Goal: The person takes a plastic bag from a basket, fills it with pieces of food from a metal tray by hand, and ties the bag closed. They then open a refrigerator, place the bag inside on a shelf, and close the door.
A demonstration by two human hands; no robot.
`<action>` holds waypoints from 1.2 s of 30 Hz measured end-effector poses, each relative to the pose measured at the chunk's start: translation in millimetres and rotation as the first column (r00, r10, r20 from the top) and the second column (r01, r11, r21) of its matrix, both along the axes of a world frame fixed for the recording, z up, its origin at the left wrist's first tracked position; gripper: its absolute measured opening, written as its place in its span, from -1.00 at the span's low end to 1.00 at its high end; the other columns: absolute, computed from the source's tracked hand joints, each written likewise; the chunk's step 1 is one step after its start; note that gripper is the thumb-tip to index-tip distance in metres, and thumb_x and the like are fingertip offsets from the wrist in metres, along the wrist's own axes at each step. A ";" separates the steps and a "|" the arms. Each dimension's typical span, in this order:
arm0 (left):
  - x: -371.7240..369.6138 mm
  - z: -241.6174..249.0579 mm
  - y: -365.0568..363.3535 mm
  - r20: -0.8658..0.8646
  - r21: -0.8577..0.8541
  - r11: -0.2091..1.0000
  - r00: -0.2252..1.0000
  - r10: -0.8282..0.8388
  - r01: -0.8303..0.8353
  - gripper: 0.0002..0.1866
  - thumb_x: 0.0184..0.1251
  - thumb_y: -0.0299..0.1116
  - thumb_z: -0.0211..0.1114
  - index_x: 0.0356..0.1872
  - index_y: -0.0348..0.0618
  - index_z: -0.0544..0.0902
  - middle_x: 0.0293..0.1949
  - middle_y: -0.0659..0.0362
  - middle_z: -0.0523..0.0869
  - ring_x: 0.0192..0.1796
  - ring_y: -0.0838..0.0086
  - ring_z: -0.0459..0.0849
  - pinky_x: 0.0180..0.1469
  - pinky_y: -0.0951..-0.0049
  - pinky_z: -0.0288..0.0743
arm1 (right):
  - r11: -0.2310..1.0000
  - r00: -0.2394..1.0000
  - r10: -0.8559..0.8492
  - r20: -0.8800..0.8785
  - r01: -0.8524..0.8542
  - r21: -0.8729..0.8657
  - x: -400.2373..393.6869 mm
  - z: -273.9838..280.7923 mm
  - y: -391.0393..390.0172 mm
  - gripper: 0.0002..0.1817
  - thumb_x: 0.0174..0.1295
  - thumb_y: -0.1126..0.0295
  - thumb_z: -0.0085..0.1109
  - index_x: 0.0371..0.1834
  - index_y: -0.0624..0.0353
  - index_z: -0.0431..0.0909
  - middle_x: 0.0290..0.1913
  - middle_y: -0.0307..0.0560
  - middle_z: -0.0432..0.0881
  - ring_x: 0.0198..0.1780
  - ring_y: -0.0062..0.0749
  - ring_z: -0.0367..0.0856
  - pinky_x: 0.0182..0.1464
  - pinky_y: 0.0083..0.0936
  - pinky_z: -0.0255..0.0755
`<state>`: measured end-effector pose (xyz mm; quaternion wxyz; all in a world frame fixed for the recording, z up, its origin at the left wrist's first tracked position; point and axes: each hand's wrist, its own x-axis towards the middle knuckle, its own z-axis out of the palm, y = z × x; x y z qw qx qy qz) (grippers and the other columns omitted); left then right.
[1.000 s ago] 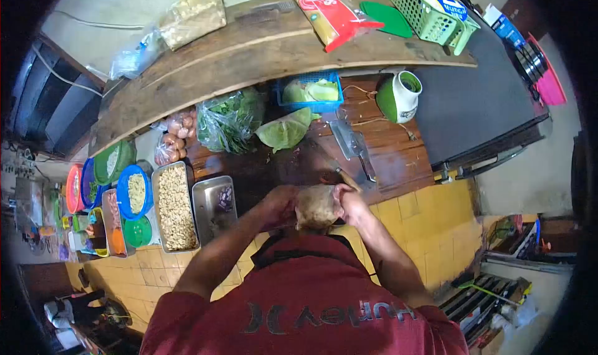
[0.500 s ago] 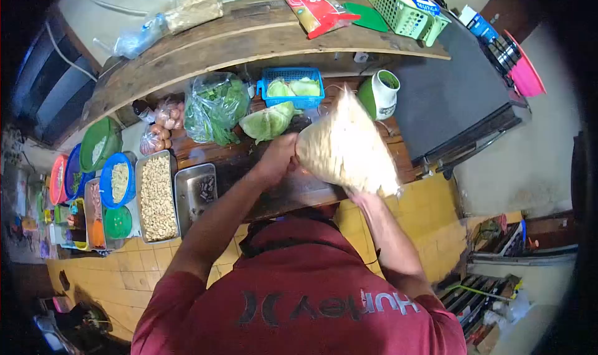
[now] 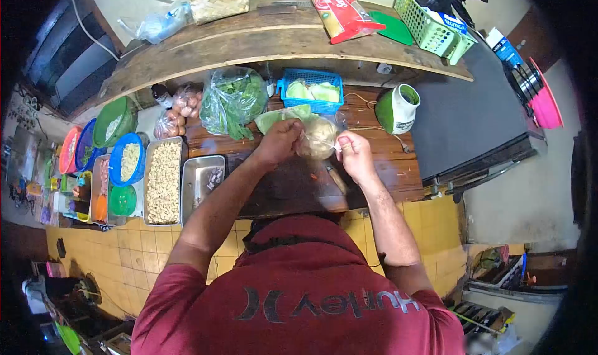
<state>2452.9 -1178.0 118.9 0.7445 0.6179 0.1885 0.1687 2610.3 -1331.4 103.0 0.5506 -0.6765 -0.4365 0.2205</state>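
Observation:
A clear plastic bag (image 3: 320, 137) with pale contents is held up over the dark wooden table. My left hand (image 3: 280, 143) is closed on its left side. At the right, my right hand (image 3: 356, 157) pinches the gathered, twisted end of the bag. Just behind the bag lies a piece of cabbage (image 3: 301, 111), partly covered by my left hand and the bag. Below the hands, a slim brown object like a knife handle (image 3: 336, 178) rests on the table; its lower end is a pale blur.
A blue basket (image 3: 311, 103) holds cut cabbage, beside bagged greens (image 3: 230, 103). To the left stand a tray of pale cubes (image 3: 164, 180), a metal tray (image 3: 194, 196) and several bowls. A white-and-green container (image 3: 398, 109) stands right. A wooden shelf (image 3: 274, 40) overhangs the back.
The bag has moved left and away from me and now looks compact, its end gathered. My right hand has risen from the table's front edge to the bag's twisted end. The view shifted slightly.

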 end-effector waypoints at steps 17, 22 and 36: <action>-44.5 -110.7 -19.6 -0.344 -0.058 0.998 0.937 -0.058 0.040 -0.71 0.47 -0.19 0.00 -0.41 -0.12 0.51 -0.43 0.26 0.59 -0.44 0.56 0.51 -0.40 0.46 0.41 | 0.942 0.859 -0.080 -0.505 -0.101 -0.321 -31.6 -86.0 -18.3 -0.74 0.44 0.38 -0.06 -0.46 0.14 0.46 -0.60 -0.34 0.38 -0.63 -0.65 0.32 -0.59 -0.63 0.18; -35.5 -123.2 -26.4 -0.337 -0.263 0.962 0.941 -0.019 -0.074 -0.74 0.46 -0.22 -0.02 -0.35 -0.15 0.51 -0.39 0.19 0.60 -0.41 0.47 0.57 -0.30 0.40 0.51 | 0.929 0.564 -0.291 -0.773 -0.028 -0.370 -39.7 -91.8 -21.4 -0.76 0.44 0.32 -0.12 -0.43 0.00 0.42 -0.65 -0.33 0.35 -0.74 -0.59 0.25 -0.74 -0.62 0.08; -49.3 -62.0 -53.3 -0.039 -0.489 0.862 0.984 -0.172 0.131 -0.77 0.45 -0.28 0.00 -0.43 -0.11 0.43 -0.44 0.19 0.53 -0.33 0.40 0.57 -0.25 0.35 0.49 | 0.977 0.414 -0.209 -0.886 0.118 -0.176 -80.0 -38.8 -66.5 -0.73 0.25 0.63 -0.27 -0.37 0.01 0.44 -0.56 -0.29 0.40 -0.66 -0.49 0.34 -0.63 -0.54 0.28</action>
